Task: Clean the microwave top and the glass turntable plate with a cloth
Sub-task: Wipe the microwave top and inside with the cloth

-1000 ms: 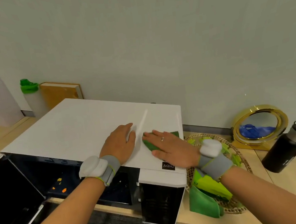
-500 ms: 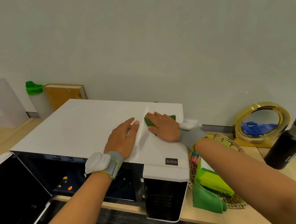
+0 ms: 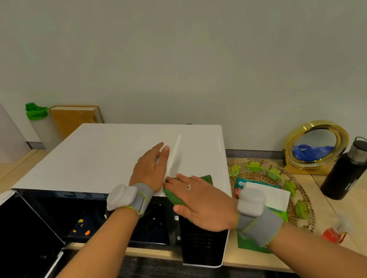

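Cloth (image 3: pixel 203 180), green, lies at the near right edge of the microwave top (image 3: pixel 101 159), pressed under the flat right hand (image 3: pixel 201 203). Left hand (image 3: pixel 152 167) rests flat beside it. One more pull toward the near side may drag the cloth off the edge.

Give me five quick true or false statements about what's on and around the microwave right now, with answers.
1. The right hand presses a green cloth at the front edge of the microwave top. True.
2. The left hand holds a spray bottle. False: it lies flat on the microwave top.
3. The microwave door is shut. False: it hangs open.
4. A black bottle stands right of the gold-framed mirror. True.
5. The wicker basket sits on the microwave. False: it sits on the counter beside it.
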Motion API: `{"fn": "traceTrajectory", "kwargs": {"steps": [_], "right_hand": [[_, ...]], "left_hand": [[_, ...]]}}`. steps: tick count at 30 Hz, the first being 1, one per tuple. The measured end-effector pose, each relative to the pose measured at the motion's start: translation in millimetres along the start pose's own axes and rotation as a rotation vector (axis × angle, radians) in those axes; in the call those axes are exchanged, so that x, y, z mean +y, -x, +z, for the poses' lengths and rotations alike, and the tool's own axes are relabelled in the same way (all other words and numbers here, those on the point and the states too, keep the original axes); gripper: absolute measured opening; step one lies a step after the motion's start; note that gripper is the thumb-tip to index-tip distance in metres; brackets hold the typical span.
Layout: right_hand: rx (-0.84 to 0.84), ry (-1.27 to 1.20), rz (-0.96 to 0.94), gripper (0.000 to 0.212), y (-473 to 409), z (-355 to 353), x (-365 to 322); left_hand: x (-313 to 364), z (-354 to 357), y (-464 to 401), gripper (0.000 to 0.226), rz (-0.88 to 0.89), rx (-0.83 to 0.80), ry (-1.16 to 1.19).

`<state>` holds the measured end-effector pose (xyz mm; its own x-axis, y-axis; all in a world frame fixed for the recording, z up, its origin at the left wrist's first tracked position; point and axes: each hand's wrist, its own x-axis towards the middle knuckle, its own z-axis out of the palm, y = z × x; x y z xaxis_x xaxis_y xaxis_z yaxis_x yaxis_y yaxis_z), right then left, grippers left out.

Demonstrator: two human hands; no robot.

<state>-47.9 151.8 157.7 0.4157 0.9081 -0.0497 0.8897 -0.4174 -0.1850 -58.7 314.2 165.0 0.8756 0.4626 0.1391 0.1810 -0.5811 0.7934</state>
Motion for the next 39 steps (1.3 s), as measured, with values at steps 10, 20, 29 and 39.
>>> {"fn": "traceTrajectory", "kwargs": {"steps": [10,20,29,39], "right_hand": [[0.015,-0.112,0.146,0.053,34,-12,50],[0.13,-0.116,0.523,0.054,-87,-28,128],[0.126,-0.099,0.573,0.053,-109,-41,144],[0.028,-0.065,0.241,0.054,-7,-14,52]], "left_hand": [[-1,0,-2,0.043,0.002,-0.016,-0.085],[0,-1,-3,0.044,0.0,-0.011,-0.126],[-1,2,-1,0.043,-0.013,0.027,-0.077],[-3,2,-1,0.043,0.012,0.023,-0.037]]}}
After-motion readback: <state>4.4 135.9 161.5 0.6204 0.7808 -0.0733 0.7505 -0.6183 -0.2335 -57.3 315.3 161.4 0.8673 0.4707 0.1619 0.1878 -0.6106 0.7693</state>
